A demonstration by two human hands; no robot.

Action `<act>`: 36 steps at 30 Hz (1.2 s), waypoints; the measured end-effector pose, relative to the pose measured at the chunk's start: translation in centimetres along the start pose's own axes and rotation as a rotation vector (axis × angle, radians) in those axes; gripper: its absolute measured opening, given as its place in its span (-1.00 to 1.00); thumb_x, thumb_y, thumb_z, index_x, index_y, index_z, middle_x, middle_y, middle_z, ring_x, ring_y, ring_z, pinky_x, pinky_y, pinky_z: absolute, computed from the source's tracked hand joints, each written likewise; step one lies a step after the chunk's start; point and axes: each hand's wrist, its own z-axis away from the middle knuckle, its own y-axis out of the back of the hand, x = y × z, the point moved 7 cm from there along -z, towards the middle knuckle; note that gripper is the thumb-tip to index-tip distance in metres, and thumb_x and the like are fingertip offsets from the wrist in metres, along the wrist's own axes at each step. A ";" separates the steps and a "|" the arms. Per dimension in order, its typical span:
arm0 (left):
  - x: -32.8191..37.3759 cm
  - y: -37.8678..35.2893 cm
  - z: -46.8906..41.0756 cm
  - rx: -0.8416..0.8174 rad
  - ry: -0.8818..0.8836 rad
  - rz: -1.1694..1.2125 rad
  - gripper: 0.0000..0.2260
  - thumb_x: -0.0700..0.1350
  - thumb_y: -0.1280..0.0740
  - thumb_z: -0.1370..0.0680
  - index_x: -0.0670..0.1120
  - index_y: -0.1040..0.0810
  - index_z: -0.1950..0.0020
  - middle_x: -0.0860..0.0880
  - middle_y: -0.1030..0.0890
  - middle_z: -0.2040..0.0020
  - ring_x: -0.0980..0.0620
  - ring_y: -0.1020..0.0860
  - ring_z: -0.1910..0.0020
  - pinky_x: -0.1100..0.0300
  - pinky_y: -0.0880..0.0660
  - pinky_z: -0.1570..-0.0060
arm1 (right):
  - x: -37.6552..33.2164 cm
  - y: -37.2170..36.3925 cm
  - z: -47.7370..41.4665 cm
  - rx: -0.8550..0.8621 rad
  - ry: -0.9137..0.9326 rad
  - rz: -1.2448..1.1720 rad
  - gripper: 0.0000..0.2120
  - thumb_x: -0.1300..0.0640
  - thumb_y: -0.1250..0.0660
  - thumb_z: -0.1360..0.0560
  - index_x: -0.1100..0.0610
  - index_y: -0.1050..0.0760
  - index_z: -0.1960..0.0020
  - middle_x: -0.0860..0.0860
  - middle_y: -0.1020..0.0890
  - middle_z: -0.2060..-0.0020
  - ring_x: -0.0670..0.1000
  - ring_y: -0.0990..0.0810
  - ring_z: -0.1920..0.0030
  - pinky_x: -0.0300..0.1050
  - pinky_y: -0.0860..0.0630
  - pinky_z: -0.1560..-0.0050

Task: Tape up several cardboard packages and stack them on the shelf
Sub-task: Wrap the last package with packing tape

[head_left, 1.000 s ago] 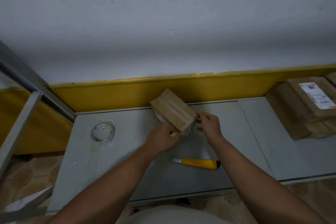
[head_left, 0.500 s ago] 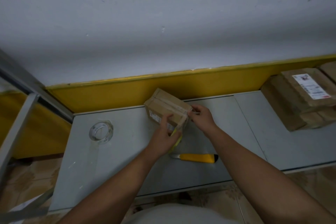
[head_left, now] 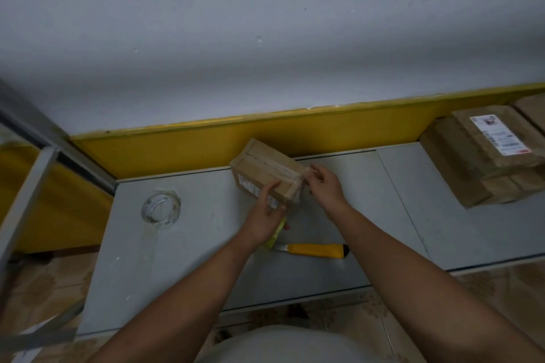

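Just beyond the yellow knife (head_left: 317,250) on the table (head_left: 191,259), a tilted cardboard box (head_left: 265,165) gets its end taped.
The right grip (head_left: 326,188) pinches the tape end (head_left: 298,191) at the corner, likely to press it flat. The left grip (head_left: 264,215) braces the near face; whether it also clasps the yellow-green thing (head_left: 278,231) beneath, I cannot tell.

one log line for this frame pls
step: taping small box | left hand: presses near side, grips yellow-green item | right hand: pinches right end | tape roll, knife: on shelf | stacked packages: far right
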 end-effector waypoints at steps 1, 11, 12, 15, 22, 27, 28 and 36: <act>0.0 0.1 0.0 -0.007 -0.001 -0.009 -0.50 -0.15 -0.29 -0.71 0.20 -0.21 -0.57 -0.31 -0.54 -0.39 0.02 -0.74 0.21 0.36 -0.57 0.22 | 0.6 0.4 0.5 -0.012 0.003 0.021 -0.61 -0.08 -0.26 -0.69 0.13 -0.54 -0.39 0.07 -0.62 -0.25 0.11 -0.59 -0.27 0.07 -0.55 -0.25; -0.2 0.5 0.1 -0.039 0.064 -0.021 -0.45 -0.13 -0.30 -0.69 0.35 -0.23 -0.56 -0.22 -0.54 -0.44 0.05 -0.73 0.10 0.35 -0.58 0.16 | 10.2 -1.0 6.9 -0.516 0.257 1.147 -0.53 -0.13 -0.45 -0.49 -0.06 -0.44 -0.34 0.02 -0.48 -0.23 0.11 -0.44 -0.28 -0.02 -0.35 -0.17; -0.1 0.7 0.1 -0.035 0.063 -0.040 -0.44 -0.13 -0.29 -0.69 0.36 -0.24 -0.56 -0.15 -0.52 -0.47 0.03 -0.72 0.02 0.27 -0.61 0.07 | 10.2 -1.0 7.0 -0.504 0.257 1.146 -0.59 -0.09 -0.42 -0.52 -0.05 -0.46 -0.32 0.03 -0.49 -0.21 0.11 -0.45 -0.26 -0.03 -0.35 -0.17; -0.4 1.4 0.2 -0.023 0.054 -0.148 -0.43 -0.11 -0.24 -0.67 0.44 -0.23 -0.54 -0.14 -0.65 -0.22 0.11 -0.55 0.19 0.13 -0.50 0.12 | 10.5 0.2 7.2 -0.511 0.199 1.081 -0.68 -0.07 -0.37 -0.58 0.00 -0.49 -0.28 0.04 -0.46 -0.15 0.10 -0.51 -0.16 -0.06 -0.38 -0.12; -0.2 1.0 0.2 -0.036 0.085 -0.161 -0.46 -0.01 -0.29 -0.68 0.41 -0.22 -0.57 0.11 -0.53 -0.24 0.01 -0.61 -0.16 -0.01 -0.58 -0.23 | 7.6 8.4 8.8 -0.235 0.158 0.601 -0.93 0.10 -0.36 -0.62 0.01 -0.50 0.04 0.01 -0.51 0.12 -0.04 -0.52 0.17 -0.37 -0.33 0.22; -0.7 0.9 0.2 -0.005 0.061 -0.027 -0.42 -0.18 -0.33 -0.66 0.31 -0.28 -0.56 0.06 -0.72 0.08 0.14 -0.67 0.07 0.31 -0.54 0.03 | 5.0 8.2 12.3 -0.244 0.181 0.354 -0.94 0.10 -0.29 -0.68 -0.05 -0.51 -0.08 -0.04 -0.62 0.19 -0.14 -0.54 0.29 -0.32 -0.39 0.28; -0.8 0.8 0.3 -0.005 0.051 -0.018 -0.41 -0.20 -0.33 -0.65 0.28 -0.28 -0.58 0.09 -0.72 0.16 0.16 -0.67 0.13 0.35 -0.53 0.10 | 4.4 7.2 12.7 -0.280 0.180 0.353 -0.95 0.07 -0.28 -0.68 -0.06 -0.51 -0.10 -0.08 -0.66 0.16 -0.14 -0.57 0.26 -0.33 -0.42 0.25; -1.1 0.6 0.7 -0.003 0.034 -0.020 -0.35 -0.17 -0.34 -0.60 0.32 -0.23 -0.57 -0.03 -0.77 0.10 0.07 -0.72 0.04 0.17 -0.61 -0.02 | 2.4 2.3 12.1 -0.357 0.096 0.449 -0.94 0.00 -0.28 -0.67 -0.09 -0.50 -0.02 -0.07 -0.69 0.17 -0.20 -0.62 0.19 -0.34 -0.45 0.24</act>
